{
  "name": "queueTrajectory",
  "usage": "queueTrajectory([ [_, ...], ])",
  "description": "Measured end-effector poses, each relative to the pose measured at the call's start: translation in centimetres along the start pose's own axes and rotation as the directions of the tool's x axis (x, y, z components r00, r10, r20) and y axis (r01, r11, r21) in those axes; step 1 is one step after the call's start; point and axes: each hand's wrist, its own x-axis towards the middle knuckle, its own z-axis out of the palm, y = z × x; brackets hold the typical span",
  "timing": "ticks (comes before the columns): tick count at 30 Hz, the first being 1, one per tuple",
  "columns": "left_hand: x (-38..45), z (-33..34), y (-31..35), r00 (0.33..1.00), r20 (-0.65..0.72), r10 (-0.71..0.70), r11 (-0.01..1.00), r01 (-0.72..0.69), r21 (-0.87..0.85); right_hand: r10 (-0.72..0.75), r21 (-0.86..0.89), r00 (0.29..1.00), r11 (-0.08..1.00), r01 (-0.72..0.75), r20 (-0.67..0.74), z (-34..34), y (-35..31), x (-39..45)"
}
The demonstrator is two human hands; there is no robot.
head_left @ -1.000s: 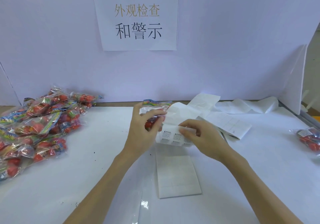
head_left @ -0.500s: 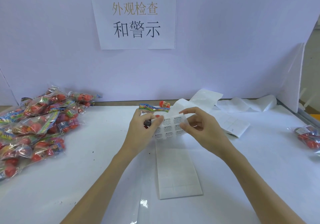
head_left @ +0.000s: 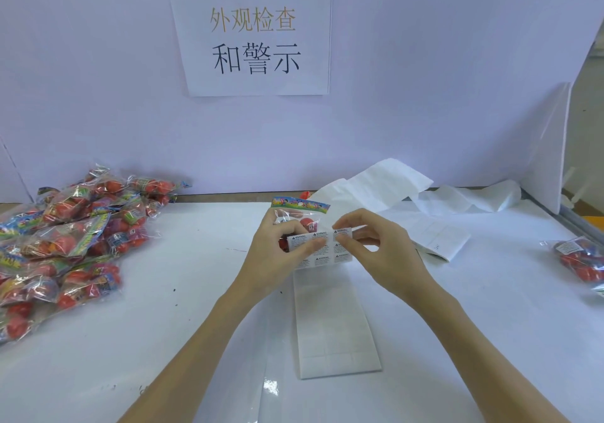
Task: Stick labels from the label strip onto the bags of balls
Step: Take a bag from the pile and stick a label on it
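Observation:
My left hand holds a clear bag of red balls with a colourful header, upright above the table's middle, and its thumb also pins the label strip against the bag. The strip carries several small white warning labels. My right hand pinches the upper right label on the strip between thumb and forefinger. The strip's emptied backing trails down flat onto the table toward me.
A heap of several bags of red balls lies at the left. One more bag lies at the right edge. Crumpled used backing paper and a folded label sheet lie behind my hands, before the white back wall with its sign.
The bag and the strip have risen and now face me more squarely. My right hand has shifted from the strip's lower edge to its upper right label.

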Motion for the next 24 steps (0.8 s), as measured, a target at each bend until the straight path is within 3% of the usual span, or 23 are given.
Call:
queueTrajectory([
  [24,0.00,0.85,-0.65,0.999,-0.041,-0.028,0.998,0.030,0.051,-0.119,-0.158,0.992,0.980,0.123,0.036,-0.09,-0.40,-0.28],
])
